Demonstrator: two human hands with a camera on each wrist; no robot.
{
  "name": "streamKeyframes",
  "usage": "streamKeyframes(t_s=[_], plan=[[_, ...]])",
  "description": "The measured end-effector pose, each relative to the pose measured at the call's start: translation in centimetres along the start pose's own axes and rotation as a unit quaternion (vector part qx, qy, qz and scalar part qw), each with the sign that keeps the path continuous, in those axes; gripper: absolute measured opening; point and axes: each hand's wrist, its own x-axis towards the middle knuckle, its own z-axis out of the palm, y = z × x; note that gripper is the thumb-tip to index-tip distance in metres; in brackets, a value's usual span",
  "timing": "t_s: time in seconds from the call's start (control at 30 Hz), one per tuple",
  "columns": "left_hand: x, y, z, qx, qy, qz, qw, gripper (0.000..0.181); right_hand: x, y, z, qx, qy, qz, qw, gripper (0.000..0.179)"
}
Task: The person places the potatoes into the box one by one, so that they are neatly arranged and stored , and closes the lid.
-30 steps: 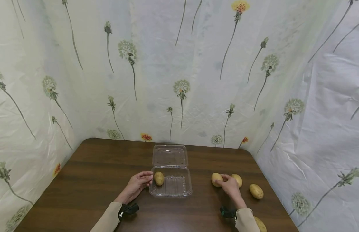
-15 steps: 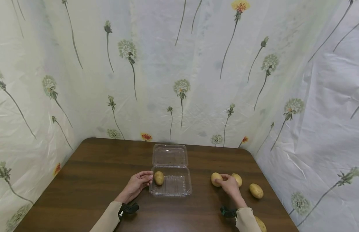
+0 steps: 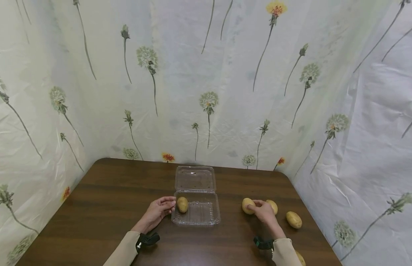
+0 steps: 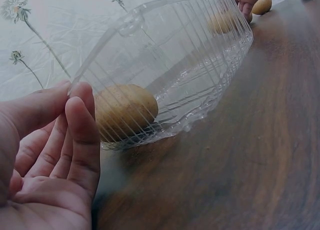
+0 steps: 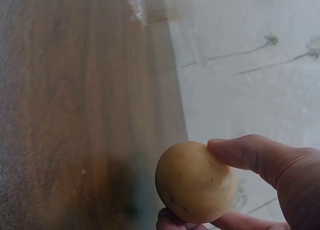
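An open, clear plastic clamshell container [image 3: 200, 220] stands mid-table with its lid [image 3: 195, 179] folded back. One potato [image 3: 182, 204] lies at the left end of its base. My left hand [image 3: 157, 212] pinches the container's left rim between thumb and fingers, plain in the left wrist view. To the right of the container, my right hand [image 3: 264, 213] holds another potato [image 5: 195, 182] with the thumb on one side and fingers on the other. Just beyond that hand sits a further potato [image 3: 272, 207], partly covered by it.
On the brown wooden table [image 3: 126, 184], a potato [image 3: 293, 220] lies near the right edge. Another potato [image 3: 300, 258] shows partly from behind the right sleeve [image 3: 285, 253]. A flower-printed curtain [image 3: 179, 92] hangs around the table's back and sides.
The right wrist and sleeve have shifted slightly to the right, covering more of the front potato. Both hands keep their grips, and the container stays in place.
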Motion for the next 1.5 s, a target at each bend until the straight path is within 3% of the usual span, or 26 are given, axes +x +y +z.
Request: streamKeyframes(t_s=[0.27, 0.67, 1.23, 1.5], plan=[[0.0, 0.0, 0.1, 0.003, -0.002, -0.001, 1.0, 0.036, -0.4, -1.1, -0.5, 0.027, -0.014, 0.011, 0.9995, 0.055], [0.0, 0.0, 0.0, 0.001, -0.004, 0.0, 1.0, 0.036, -1.2, -3.3, -0.9, 0.013, 0.0, -0.039, 0.9991, 0.05], [0.0, 0.0, 0.0, 0.001, 0.004, -0.004, 1.0, 0.037, -1.4, -4.5, -0.4, 0.071, 0.006, -0.04, 0.9967, 0.047], [0.0, 0.1, 0.0, 0.0, 0.001, -0.002, 1.0, 0.038, -1.2, -5.5, -0.4, 0.065, 0.003, -0.037, 0.9972, 0.05]])
